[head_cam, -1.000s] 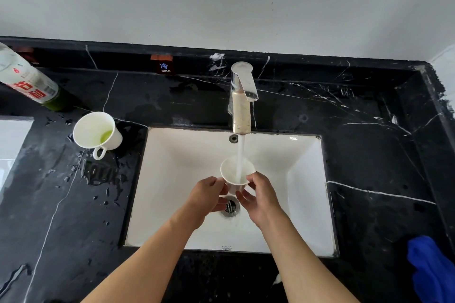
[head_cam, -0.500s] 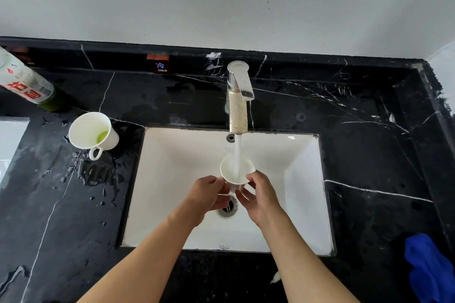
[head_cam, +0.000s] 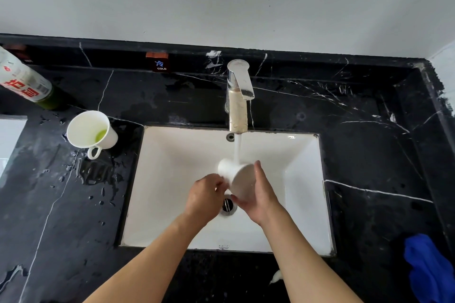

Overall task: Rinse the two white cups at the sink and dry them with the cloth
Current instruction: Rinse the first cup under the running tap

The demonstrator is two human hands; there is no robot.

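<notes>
Wet black marble counter [head_cam: 369, 155] under a grey wall, both hands around a tilted white cup [head_cam: 237, 177] over the sink [head_cam: 172, 179].

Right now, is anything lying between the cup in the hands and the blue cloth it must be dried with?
Nothing visible does. The cup is held over the sink; only bare black counter lies between the basin and the blue cloth at the counter's near right.
</notes>
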